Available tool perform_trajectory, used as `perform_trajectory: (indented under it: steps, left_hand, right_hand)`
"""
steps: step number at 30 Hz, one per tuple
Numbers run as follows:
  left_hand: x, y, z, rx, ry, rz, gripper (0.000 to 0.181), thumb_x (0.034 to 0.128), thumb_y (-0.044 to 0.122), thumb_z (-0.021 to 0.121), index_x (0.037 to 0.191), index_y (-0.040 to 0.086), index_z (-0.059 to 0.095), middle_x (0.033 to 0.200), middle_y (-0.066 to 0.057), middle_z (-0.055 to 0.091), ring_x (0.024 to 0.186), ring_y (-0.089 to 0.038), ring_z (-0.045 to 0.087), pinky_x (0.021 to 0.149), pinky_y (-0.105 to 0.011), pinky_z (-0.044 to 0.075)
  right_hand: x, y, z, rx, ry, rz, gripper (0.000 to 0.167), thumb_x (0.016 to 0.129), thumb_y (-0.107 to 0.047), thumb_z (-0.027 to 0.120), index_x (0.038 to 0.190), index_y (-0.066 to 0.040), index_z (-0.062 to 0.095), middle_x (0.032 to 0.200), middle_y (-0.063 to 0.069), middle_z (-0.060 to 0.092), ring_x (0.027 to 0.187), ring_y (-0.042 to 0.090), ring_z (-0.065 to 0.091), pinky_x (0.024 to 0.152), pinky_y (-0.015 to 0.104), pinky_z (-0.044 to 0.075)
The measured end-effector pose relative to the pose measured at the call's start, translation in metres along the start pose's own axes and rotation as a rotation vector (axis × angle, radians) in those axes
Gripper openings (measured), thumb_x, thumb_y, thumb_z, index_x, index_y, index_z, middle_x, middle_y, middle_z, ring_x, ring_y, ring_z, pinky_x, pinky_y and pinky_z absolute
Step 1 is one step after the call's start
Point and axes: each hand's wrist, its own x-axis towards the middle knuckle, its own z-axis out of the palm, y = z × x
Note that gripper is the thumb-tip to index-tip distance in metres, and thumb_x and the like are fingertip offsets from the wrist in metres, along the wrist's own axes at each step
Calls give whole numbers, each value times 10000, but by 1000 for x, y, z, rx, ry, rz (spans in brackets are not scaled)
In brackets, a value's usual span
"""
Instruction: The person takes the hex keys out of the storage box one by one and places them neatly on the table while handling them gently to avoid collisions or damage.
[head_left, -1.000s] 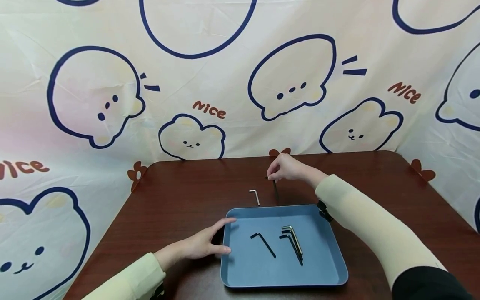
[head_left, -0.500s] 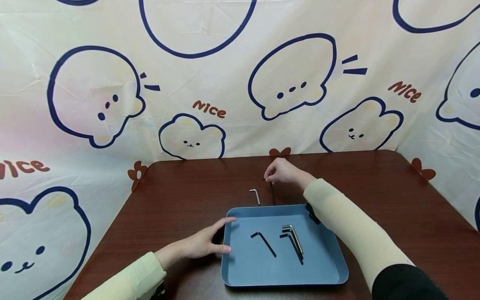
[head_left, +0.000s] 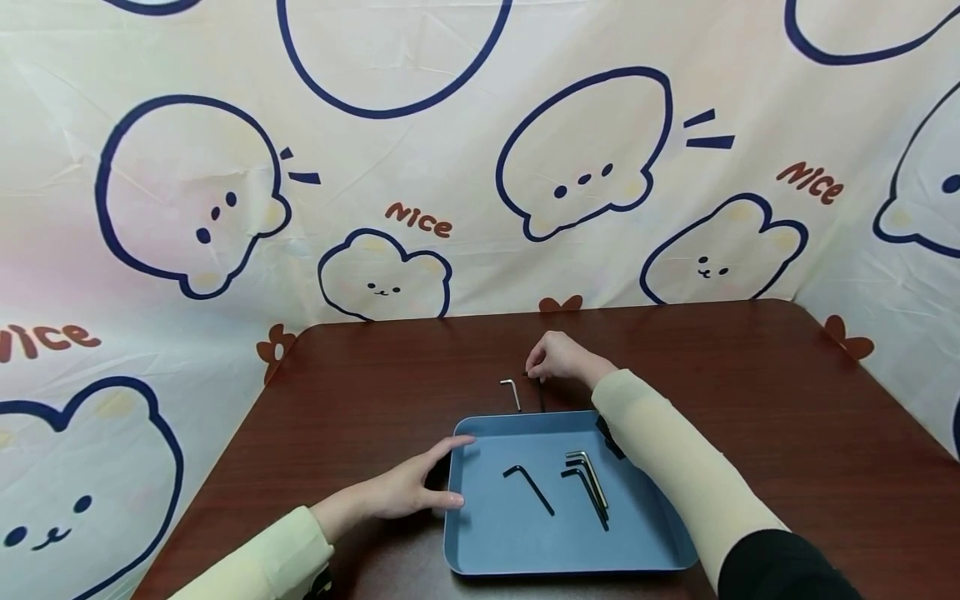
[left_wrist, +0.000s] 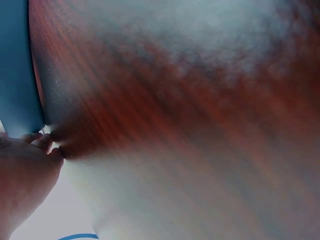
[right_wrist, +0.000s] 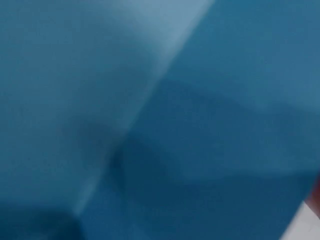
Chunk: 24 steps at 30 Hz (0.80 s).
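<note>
My right hand [head_left: 561, 357] pinches a black hex key [head_left: 542, 397] by its bent end, just behind the blue tray [head_left: 570, 560]; the long arm points down toward the table. A small silver hex key [head_left: 514, 393] lies to its left, behind the tray's back rim. My left hand [head_left: 405, 487] rests at the tray's left rim, fingers spread and fairly straight; the left wrist view shows this hand [left_wrist: 27, 170] beside the tray wall [left_wrist: 19, 70]. Inside the tray are a single black hex key [head_left: 529, 490] and, to its right, a group of several keys [head_left: 588, 487].
The brown table [head_left: 360, 383] extends around the tray, with a patterned cloth [head_left: 480, 167] hanging behind it and at both sides. My right forearm crosses the tray's back right corner. Blurred blue tray surface [right_wrist: 150, 125] fills most of the right wrist view.
My right hand has moved left and a little nearer the tray, bringing the black hex key closer to the silver one. The left hand has stayed in place.
</note>
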Motion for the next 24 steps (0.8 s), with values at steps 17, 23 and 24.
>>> perform_trajectory:
  steps: [17,23,24]
  left_hand:
    - [1,0,1,11,10,-3,715,906,314,711,1491,324,299,1512,-127,322,1359,-308,318,1054,-595,241]
    - [1,0,0,11,4,-2,713,909,312,707,1493,320,297,1515,-129,317,1364,-310,311,1056,-597,235]
    - [1,0,0,10,3,-3,713,910,311,706,1494,318,296,1515,-130,315,1365,-312,309,1057,-599,233]
  right_hand:
    - [2,4,8,-108,39,-6,48,867,-95,743,837,-108,779,750,-26,673,674,134,598,698,300,499]
    - [3,6,9,-110,40,0,32,846,-120,772,868,-132,793,836,-35,692,799,155,582,737,310,492]
    - [3,7,10,-112,41,-1,38,844,-126,775,875,-135,794,849,-35,694,821,159,575,747,315,489]
